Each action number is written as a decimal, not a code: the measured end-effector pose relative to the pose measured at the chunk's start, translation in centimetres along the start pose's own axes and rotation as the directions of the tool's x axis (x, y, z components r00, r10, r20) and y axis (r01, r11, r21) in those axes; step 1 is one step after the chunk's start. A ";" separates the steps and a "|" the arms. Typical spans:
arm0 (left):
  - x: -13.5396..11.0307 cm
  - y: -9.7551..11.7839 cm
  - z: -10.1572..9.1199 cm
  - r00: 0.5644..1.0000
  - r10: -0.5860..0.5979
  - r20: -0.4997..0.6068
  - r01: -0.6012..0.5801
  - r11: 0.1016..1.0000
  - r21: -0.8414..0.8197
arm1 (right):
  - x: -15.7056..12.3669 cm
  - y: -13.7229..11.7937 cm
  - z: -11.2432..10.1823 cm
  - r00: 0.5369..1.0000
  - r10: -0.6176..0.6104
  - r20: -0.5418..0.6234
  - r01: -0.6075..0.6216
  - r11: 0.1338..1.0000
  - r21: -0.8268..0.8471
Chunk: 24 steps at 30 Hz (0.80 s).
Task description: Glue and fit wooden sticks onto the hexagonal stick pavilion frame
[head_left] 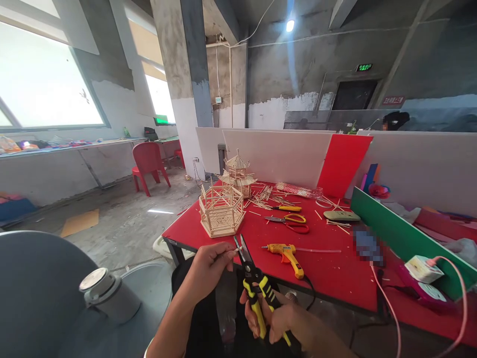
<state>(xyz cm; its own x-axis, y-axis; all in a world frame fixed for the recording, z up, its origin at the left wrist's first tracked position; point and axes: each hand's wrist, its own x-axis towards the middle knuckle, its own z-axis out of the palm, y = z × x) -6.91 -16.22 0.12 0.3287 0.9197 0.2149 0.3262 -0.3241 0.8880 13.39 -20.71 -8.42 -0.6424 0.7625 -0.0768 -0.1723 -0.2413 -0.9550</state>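
My right hand (274,313) grips the yellow-and-black handles of a pair of pliers (255,278), whose jaws point up and stand apart. My left hand (212,263) pinches a small wooden stick (237,250), its end at the jaws; most of the stick is hidden by my fingers. Just beyond, on the red table (328,286), stands a six-sided frame built of thin sticks (222,211). Behind it rises a tiered stick pagoda (238,174). Loose sticks (263,198) lie scattered beside the pagoda.
A yellow glue gun (286,253) lies right of the pliers. Behind it are red-and-yellow scissors (288,220) and a yellow-handled tool (288,209). A green board (410,238) edges the right side, near a power strip (425,288). At left, a grey jug (112,296) rests on a grey chair (152,283).
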 end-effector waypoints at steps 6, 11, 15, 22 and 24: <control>1.4 -1.2 0.8 0.989 -0.066 -0.131 0.064 0.998 -0.016 | -1.1 -2.9 -1.2 0.882 -0.188 -0.431 -0.160 0.741 -0.652; 5.0 -2.4 2.2 0.977 0.024 -0.213 -0.022 1.000 0.012 | 0.7 -7.1 -8.9 0.729 -0.296 -0.618 -0.611 0.127 -0.781; 7.6 -2.9 3.1 0.969 0.055 -0.242 -0.067 0.997 -0.040 | 2.5 -8.7 -16.7 0.727 -0.185 -0.661 -0.662 0.064 -0.746; 10.3 -3.6 3.6 0.958 -0.093 -0.271 0.047 0.984 -0.172 | 4.1 -7.5 -23.5 0.798 -0.043 -0.602 -0.596 0.098 -0.797; 10.9 -3.8 3.6 0.958 -0.043 -0.285 0.007 0.992 -0.126 | 4.5 -6.8 -24.1 0.805 -0.046 -0.592 -0.586 0.099 -0.804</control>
<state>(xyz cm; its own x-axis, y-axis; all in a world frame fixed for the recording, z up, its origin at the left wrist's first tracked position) -1.36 -5.82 -2.35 0.0482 0.9577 0.2836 0.2140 -0.2872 0.9336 29.67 -1.13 -9.23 -0.0673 0.9800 -0.1872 0.9600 0.0124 -0.2798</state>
